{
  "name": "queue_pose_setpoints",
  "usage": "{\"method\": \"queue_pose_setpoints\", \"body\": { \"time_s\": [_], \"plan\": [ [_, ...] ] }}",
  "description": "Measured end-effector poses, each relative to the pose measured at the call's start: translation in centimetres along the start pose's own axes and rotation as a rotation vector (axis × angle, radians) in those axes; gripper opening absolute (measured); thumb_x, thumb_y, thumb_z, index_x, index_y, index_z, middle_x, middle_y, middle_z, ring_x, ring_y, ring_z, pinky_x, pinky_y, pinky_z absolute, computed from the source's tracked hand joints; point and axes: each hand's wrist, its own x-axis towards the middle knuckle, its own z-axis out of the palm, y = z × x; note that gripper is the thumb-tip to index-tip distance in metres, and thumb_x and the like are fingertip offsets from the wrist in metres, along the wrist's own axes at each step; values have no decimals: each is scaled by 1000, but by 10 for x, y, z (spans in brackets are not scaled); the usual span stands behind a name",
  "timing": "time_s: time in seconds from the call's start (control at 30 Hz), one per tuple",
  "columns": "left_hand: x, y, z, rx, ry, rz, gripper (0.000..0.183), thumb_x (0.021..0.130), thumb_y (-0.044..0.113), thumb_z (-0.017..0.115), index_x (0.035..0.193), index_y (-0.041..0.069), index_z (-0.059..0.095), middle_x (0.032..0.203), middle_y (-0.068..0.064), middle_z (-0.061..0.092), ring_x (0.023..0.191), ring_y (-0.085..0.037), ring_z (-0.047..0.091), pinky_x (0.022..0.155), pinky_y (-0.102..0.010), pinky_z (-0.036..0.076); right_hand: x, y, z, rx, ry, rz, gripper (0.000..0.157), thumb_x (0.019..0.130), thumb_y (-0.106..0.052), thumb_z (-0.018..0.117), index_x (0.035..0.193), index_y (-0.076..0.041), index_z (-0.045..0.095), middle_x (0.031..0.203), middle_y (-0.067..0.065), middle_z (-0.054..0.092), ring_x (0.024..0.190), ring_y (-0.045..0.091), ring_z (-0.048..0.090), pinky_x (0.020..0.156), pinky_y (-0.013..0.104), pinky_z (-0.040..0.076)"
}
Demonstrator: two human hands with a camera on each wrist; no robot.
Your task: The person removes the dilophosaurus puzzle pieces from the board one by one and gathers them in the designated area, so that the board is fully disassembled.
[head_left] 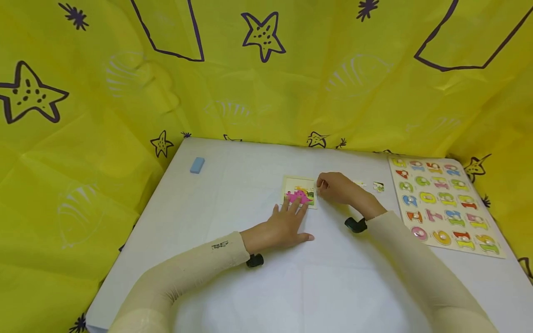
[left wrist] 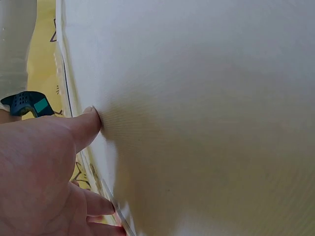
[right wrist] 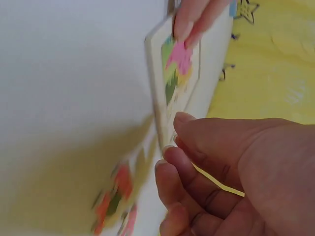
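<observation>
A small square jigsaw puzzle in a pale frame [head_left: 285, 187] lies on the white table, with a pink dinosaur [head_left: 296, 197] partly filled in. My left hand [head_left: 285, 229] rests on its near edge, fingers spread and straight, fingertips touching the pink part. Beside the frame's right edge is my right hand [head_left: 338, 187], thumb and fingers curled close together. In the right wrist view the fingertips [right wrist: 167, 169] are near the frame's corner; whether a piece sits between them is hidden. Loose puzzle pieces [head_left: 378, 187] lie to its right.
A number board [head_left: 437, 198] with colourful numerals covers the table's right side. A blue block [head_left: 197, 165] lies at the back left. Yellow patterned cloth [head_left: 266, 92] hangs around the back and sides of the table [head_left: 233, 185].
</observation>
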Motion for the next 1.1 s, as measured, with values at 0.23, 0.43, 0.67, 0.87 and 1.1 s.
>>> {"method": "queue_pose_setpoints", "body": {
  "time_s": [0.23,0.43,0.67,0.87,1.1],
  "plan": [
    [1,-1,1,-9,-4,2,96,100,68,57,171,15,19,178,-10,13,162,-44,14,124,-66,26,26,-29,17,-23,-100,5,31,103,-10,65,130,4,60,89,11,64,79,22,57,76,36,51],
    [4,-2,3,6,-19,4,95,100,69,55,170,15,21,178,-10,12,162,-43,14,124,-66,26,32,-36,21,-45,-129,55,31,105,-9,58,134,4,58,99,15,67,89,27,61,91,44,56],
    [4,-2,2,19,-14,-6,95,99,70,55,170,15,23,178,-10,14,162,-44,15,123,-65,27,33,-36,22,-42,-118,42,30,105,-8,59,132,6,56,98,15,65,88,27,60,88,41,56],
    [3,-1,2,19,-13,-4,95,99,70,55,170,15,23,178,-11,13,162,-43,15,123,-66,27,33,-34,22,-21,-128,39,29,106,-9,60,130,4,54,100,15,63,89,27,59,84,38,55],
    [4,-1,3,21,-16,-6,96,100,70,55,170,15,21,177,-11,14,162,-44,14,124,-65,27,32,-34,21,19,-138,60,28,106,-8,58,132,1,51,102,16,63,89,26,59,81,35,55]
  ]
}}
